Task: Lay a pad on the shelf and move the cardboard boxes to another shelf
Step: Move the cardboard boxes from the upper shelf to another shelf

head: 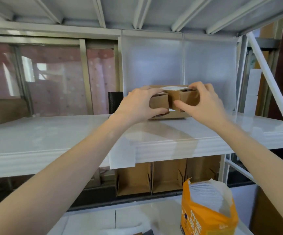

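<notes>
— Both hands are closed on cardboard: the left hand [138, 103] wraps the left box [159, 102], fingers over its top and thumb under its near face, and the right hand [203, 101] pinches the right box [188, 97] the same way.

— Where do the boxes sit?

— On the white shelf [35, 139], toward the back, just in front of the translucent panel [151, 61]. Reading left to right: left hand, left box, a cardboard divider between them, right box, right hand. The two look seated side by side in a shallow cardboard tray [168, 115] that rests on the shelf.

— Which way does the set run?

— Its long axis runs left to right, across the reach of the arms. Each hand holds its own end, so neither is nearer; the load lies straight ahead between the palms.

— And the pad?

— A thin white sheet [123, 156] lies on the shelf under the forearms, its corner drooping over the front lip. I judge that is the pad, already laid.

— How do the boxes look?

— Plain brown, small, squarish, flaps loosely shut; something white shows behind their tops. They seem light. More brown boxes [168, 177] stand on the level below, and an opened orange pack [205, 212] of white sheets sits lower right.

— Next concern?

— Whether the tray comes along or only the boxes lift; I cannot tell from here.
</notes>
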`<state>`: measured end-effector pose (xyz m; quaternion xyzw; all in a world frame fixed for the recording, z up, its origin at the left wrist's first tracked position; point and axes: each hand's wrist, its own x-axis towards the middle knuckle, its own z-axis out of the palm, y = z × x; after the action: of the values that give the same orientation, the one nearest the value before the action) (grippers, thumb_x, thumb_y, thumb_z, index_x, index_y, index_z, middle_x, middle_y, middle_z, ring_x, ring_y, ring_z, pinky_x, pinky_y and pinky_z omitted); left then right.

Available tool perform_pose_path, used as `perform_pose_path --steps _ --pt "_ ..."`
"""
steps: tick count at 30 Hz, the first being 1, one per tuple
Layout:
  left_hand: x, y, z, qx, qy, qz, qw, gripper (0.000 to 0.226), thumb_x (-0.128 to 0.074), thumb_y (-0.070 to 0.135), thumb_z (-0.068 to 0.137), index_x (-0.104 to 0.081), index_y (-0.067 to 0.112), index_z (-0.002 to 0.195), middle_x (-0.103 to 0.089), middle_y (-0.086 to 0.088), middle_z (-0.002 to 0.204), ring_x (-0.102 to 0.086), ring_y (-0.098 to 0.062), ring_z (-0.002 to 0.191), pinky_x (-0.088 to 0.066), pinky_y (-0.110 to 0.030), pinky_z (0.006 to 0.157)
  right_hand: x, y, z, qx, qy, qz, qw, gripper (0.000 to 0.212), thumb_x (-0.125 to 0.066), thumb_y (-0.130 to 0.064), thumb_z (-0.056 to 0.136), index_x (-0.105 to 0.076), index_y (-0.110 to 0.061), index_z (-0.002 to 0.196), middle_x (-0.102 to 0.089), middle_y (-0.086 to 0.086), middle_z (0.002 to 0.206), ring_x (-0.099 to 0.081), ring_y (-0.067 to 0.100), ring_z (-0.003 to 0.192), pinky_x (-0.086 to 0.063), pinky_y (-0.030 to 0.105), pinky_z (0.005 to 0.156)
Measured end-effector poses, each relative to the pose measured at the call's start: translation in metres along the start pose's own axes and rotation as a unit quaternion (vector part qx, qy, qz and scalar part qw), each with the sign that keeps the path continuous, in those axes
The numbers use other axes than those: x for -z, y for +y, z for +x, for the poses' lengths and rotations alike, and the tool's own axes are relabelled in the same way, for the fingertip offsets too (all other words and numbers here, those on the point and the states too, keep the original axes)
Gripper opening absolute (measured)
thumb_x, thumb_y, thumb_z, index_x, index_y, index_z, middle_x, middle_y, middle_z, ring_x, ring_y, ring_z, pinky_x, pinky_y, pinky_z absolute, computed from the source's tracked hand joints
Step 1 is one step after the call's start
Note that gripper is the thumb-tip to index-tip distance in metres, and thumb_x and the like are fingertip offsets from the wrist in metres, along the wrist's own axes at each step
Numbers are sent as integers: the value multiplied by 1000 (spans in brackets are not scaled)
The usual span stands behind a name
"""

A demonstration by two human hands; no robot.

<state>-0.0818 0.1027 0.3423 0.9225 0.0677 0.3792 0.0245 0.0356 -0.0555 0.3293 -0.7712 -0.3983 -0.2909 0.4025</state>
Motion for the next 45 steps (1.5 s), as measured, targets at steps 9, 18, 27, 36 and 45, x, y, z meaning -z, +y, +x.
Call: perform_pose_path --steps 9,18,27,36,45 --pt "83 -83 -68 103 33 97 989 59 -66 56 74 -51 35 127 -59 6 122 -53 -20 113 -41 -32 86 -65 -108 1 92 -71 89 989 61 -69 -48 72 -45 -22 121 -43 6 119 -52 26 106 -37 29 80" --pt "184 -155 -164 207 50 188 959 61 -66 53 77 -50 29 131 -57 2 128 -53 -21 115 -44 -35 93 -127 -233 -12 190 -170 166 952 63 -70 -51 72 -43 -23 121 -39 1 116 -48 18 99 -36 26 79" --pt "259 -209 -239 282 65 195 937 57 -71 47 75 -48 26 124 -62 7 115 -56 -13 95 -48 -29 78 -179 -333 -35 219 -216 233 922 61 -71 -48 71 -43 -20 117 -40 3 120 -49 20 98 -37 27 80" --pt "277 -250 -271 364 82 284 883 58 -67 56 74 -54 19 118 -60 1 119 -57 -21 100 -40 -31 71 -224 -386 -44 212 -231 240 919 63 -71 -46 71 -41 -17 118 -37 3 119 -46 19 91 -37 27 80" --pt "250 -291 -271 390 13 381 838 61 -65 57 75 -56 13 117 -46 -10 123 -50 -31 113 -46 -40 78 -253 -389 -40 203 -293 241 903 61 -73 -40 70 -41 -18 117 -36 4 115 -49 21 98 -45 30 84"
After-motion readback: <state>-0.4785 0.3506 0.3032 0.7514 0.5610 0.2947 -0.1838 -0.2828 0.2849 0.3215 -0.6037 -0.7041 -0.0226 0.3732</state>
